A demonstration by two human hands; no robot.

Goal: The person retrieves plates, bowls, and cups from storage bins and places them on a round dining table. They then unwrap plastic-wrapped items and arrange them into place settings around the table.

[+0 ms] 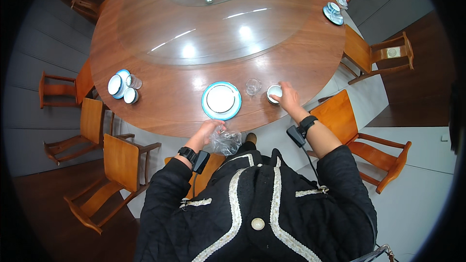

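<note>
Crumpled clear plastic film (226,141) hangs from my left hand (206,133), just off the near edge of the round wooden table (167,116). My right hand (289,98) grips the rim of a small white cup (274,93), with the thumb at its inside edge. To the left of that cup stands a clear glass (253,86). A white bowl or small plate (220,99) rests on a blue-rimmed plate (221,116) in front of me. Whether the cup touches the table cannot be told.
A glass turntable (218,36) covers the table's middle. At the left is another setting with a blue-rimmed plate (125,74), bowl (114,84), cup (130,95) and glass (134,81). Wrapped-looking dishes (333,14) sit at the right edge. Wooden chairs (120,160) surround the table.
</note>
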